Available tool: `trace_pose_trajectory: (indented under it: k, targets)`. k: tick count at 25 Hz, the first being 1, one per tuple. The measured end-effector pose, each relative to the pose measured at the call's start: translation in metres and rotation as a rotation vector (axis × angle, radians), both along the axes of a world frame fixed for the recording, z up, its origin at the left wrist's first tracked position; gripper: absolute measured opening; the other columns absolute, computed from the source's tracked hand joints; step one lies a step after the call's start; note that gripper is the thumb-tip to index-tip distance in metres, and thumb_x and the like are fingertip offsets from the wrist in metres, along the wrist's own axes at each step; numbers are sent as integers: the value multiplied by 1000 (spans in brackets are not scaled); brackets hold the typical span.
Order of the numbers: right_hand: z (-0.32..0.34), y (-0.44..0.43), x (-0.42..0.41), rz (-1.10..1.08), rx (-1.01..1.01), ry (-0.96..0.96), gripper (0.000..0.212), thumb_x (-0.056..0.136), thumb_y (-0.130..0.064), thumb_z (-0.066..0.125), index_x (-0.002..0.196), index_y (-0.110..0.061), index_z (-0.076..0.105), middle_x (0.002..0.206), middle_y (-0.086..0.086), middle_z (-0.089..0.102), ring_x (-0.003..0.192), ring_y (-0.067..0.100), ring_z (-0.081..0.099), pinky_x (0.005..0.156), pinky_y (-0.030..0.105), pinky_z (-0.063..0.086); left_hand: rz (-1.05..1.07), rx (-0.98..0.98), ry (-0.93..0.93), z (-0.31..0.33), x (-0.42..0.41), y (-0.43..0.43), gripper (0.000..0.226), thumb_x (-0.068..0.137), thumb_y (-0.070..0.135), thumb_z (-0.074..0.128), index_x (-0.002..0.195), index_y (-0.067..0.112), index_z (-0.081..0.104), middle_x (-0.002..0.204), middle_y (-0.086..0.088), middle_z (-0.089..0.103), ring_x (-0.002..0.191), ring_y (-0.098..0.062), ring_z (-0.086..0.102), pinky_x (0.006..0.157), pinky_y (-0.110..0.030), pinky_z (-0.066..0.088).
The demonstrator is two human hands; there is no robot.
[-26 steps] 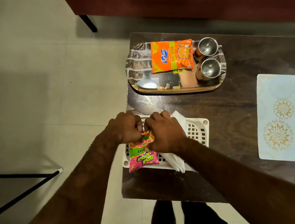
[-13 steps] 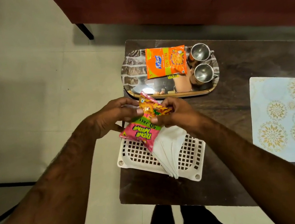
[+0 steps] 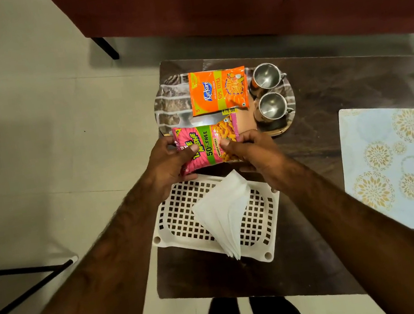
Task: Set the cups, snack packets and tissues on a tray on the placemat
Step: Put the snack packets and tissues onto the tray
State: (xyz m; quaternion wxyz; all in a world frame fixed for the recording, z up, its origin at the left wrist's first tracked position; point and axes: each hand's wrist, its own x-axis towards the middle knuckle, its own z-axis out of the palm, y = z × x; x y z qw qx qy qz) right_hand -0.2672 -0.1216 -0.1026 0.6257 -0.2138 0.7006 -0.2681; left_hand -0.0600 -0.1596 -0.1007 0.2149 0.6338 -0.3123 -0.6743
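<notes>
Two hands, left hand and right hand, fingers closed on pink snack packet over tray

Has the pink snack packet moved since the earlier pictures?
Yes. The pink snack packet, held by both hands, has gone from the white basket up toward the tray, now just below the orange packet.

Tray sitting at the desk's far left, basket lying in front of it.
Two cups are standing on the tray's right end, one packet lying left of them; tissues are resting in the basket; the placemat is lying well to the right.
</notes>
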Motion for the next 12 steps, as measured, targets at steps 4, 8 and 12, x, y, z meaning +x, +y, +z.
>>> trace_pose_trajectory:
  k: [4,8,12]
  targets:
    - [-5,-17,-12,-59,-10,133,18,101,-28,66,85,-21,67,96,5,78,89,23,75,76,37,56,15,-7,-61,-7,-11,-16,45,89,15,74,127,8,51,115,-12,72,91,-28,75,69,-44,64]
    - [-9,-33,-18,36,-35,482,16,98,-26,63,87,-19,74,96,4,80,94,26,76,81,39,63,31,-51,-142,-17,-29,-35,47,87,16,77,126,8,52,111,-12,69,89,-26,74,66,-39,63]
    - [0,-40,-14,150,-107,691,27,97,-22,54,119,-23,70,109,2,79,99,25,75,86,40,62,44,-65,-154,-28,-48,-49,42,89,12,73,126,6,54,111,-10,70,82,-15,72,58,-24,59]
